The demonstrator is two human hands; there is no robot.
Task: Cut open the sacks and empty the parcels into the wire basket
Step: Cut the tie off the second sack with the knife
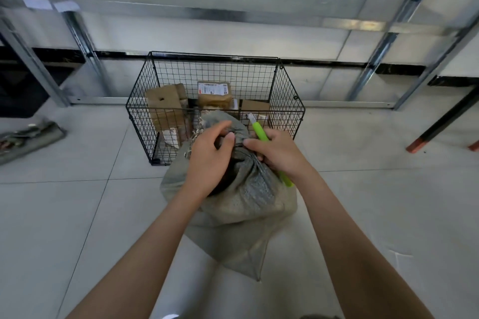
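Observation:
A grey woven sack [238, 215] stands on the tiled floor just in front of a black wire basket [287, 101]. My left hand [207, 160] grips the bunched neck of the sack. My right hand [280, 153] holds a green utility knife [258, 129], blade pointing up and away, while its fingers also pinch the sack's neck. Inside the basket lie several brown cardboard parcels [215, 96]. Frayed threads stick out at the sack's top.
Metal shelving uprights [83, 36] and a low rail [103, 100] run behind the basket. A flat grey sack [31, 140] lies on the floor at the far left. A black table leg with a red foot [425, 142] stands at the right.

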